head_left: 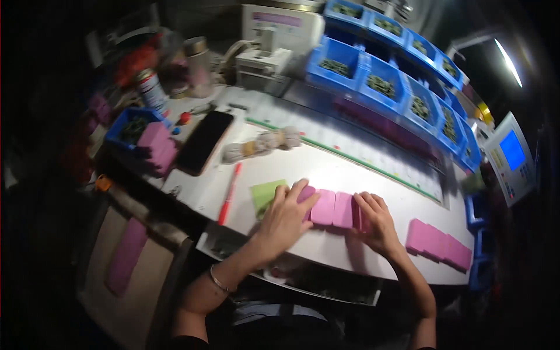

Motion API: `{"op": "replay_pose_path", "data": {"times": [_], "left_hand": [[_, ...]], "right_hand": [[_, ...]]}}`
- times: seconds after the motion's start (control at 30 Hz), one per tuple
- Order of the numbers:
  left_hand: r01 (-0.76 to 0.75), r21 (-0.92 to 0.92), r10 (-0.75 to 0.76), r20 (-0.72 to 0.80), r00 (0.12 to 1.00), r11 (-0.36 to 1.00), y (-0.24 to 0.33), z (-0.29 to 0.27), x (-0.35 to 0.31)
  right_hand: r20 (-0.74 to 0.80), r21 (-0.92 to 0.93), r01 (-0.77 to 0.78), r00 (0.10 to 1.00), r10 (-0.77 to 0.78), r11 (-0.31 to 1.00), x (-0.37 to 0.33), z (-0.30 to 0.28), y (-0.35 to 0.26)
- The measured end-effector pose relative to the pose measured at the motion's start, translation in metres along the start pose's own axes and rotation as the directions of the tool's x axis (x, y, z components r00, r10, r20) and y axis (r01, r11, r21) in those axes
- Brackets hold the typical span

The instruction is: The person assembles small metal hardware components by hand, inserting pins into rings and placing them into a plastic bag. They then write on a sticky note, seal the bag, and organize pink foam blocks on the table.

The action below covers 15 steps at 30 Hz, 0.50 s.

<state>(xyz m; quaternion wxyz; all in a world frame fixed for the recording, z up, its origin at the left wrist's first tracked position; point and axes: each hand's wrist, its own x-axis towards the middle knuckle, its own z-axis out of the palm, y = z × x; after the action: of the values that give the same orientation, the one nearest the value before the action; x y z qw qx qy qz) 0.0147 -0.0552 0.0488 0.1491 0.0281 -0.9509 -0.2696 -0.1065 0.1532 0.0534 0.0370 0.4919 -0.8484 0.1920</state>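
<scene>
A row of pink, round-cornered flat pieces (333, 208) stands on the white tabletop, its pieces packed side by side. Around the left end of the row curls my left hand (287, 211), thumb toward the front and fingers over a darker pink piece. My right hand (376, 221) grips the opposite end, with its fingers down along the last piece. What lies under the fingertips is hidden. Partly beneath my left hand is a green paper square (267, 192). A second fanned row of pink pieces (438, 245) lies to the right of my right hand.
A red pen (230, 195), black phone (204, 143) and bundled beige roll (262, 144) lie leftward. Blue bins (379, 87) with small greenish parts rise behind. At left, a blue box (131, 131) stands beside a pink stack (156, 146). A screened device (513, 154) stands right.
</scene>
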Motion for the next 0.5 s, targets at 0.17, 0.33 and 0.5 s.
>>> {"op": "replay_pose_path", "data": {"times": [0.17,0.33,0.5], "left_hand": [[-0.108,0.004,0.107,0.101,0.989,0.994,0.004,0.045,0.039],[-0.059,0.072,0.057,0.033,0.998,0.996,0.005,0.034,0.031],[0.111,0.090,-0.107,-0.043,0.993,0.990,-0.023,0.035,0.000]], "right_hand": [[-0.049,0.163,-0.161,0.984,0.171,0.973,-0.027,0.014,0.058],[-0.009,0.253,-0.204,0.977,0.213,0.946,-0.040,0.004,0.070],[-0.008,0.345,-0.262,0.959,0.282,0.901,-0.039,-0.001,0.064]]}}
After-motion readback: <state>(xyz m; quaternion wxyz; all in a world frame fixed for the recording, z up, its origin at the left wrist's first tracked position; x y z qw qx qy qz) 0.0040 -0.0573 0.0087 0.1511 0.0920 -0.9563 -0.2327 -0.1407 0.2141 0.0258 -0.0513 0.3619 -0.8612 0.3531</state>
